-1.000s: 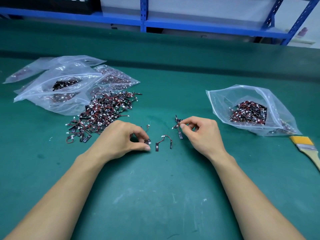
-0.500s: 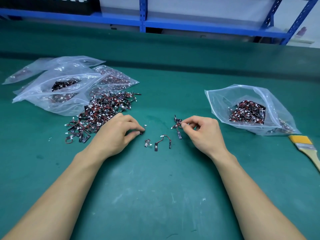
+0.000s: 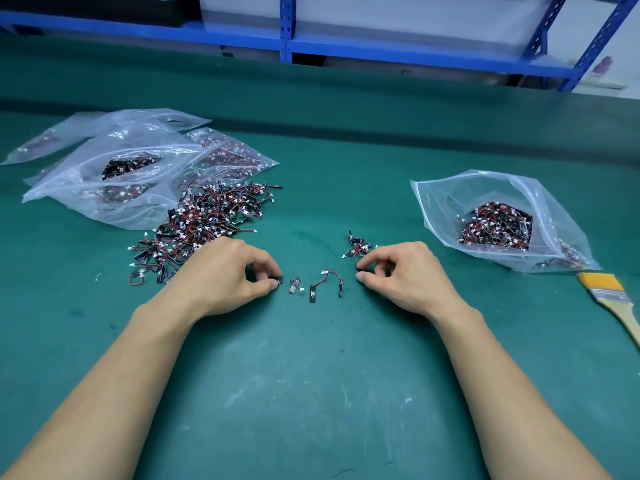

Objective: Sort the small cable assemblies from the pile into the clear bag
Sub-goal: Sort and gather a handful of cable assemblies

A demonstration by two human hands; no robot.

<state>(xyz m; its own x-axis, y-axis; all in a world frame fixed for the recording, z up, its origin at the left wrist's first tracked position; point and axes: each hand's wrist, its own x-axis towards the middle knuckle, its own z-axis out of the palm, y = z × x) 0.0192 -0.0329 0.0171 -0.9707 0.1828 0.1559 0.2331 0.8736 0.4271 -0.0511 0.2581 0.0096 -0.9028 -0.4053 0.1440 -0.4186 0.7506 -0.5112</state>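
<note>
Both hands low on the green mat (image 3: pixel 311 393), well apart, palms down, fingers curled.

Left hand (image 3: pixel 228 275): thumb and forefinger pinch one small black piece (image 3: pixel 279 281), right at the mat surface. The hand sits at the near edge of the pile (image 3: pixel 207 220), covering a bit of it. The pile is a loose heap of red-and-black wired bits with white plugs, left of centre.

Right hand (image 3: pixel 405 275): thumb and forefinger pinch the red wire of a small bunch (image 3: pixel 356 245) that sticks out just past the fingertips. Other fingers tucked under, can't tell if they hold more.

Between the hands, two loose cables lie on the mat, touching neither hand: a short one (image 3: pixel 295 285) just beside the left fingertips and a longer arched one (image 3: pixel 327 282) nearer the right.

Clear bag (image 3: pixel 436 202): far right, mouth open toward the hands, a heap of sorted cables (image 3: pixel 495 225) inside. A brush (image 3: pixel 609 292) lies just beside its near corner.

Left bags (image 3: pixel 104 174): several stacked behind the pile, all with cables in them. Blue rack (image 3: pixel 285 29) along the back.
</note>
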